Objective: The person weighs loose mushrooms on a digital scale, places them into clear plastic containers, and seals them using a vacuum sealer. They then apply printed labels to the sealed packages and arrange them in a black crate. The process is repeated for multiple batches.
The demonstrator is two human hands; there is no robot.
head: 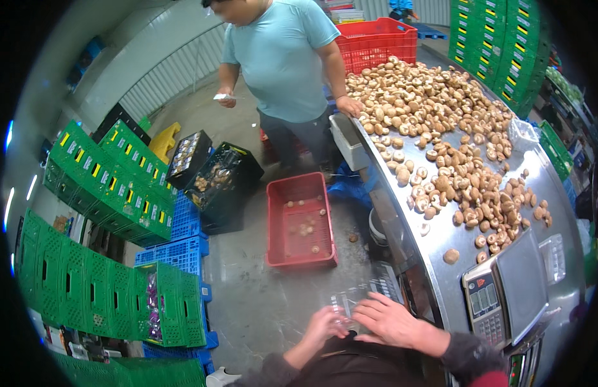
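Observation:
In front of my body, my left hand (326, 325) holds a clear plastic container (346, 301) by its near side; the container is blurred and see-through. My right hand (388, 320) is at the container's right side, with fingers stretched out. Blur hides whether they grip it. To the right of my hands, a digital weighing scale (485, 305) with a flat metal pan (521, 285) stands on a steel table (434, 256). Beyond the scale lies a big heap of brown shiitake mushrooms (424, 96), thinning toward me.
A red plastic crate (301, 217) holding several mushrooms sits on the floor ahead. A person (284, 63) stands beyond it, one hand on the table edge. Green crates (105, 179) are stacked at left on blue pallets (180, 251); dark crates (226, 193) hold packed mushrooms. A bucket (377, 227) stands beneath the table.

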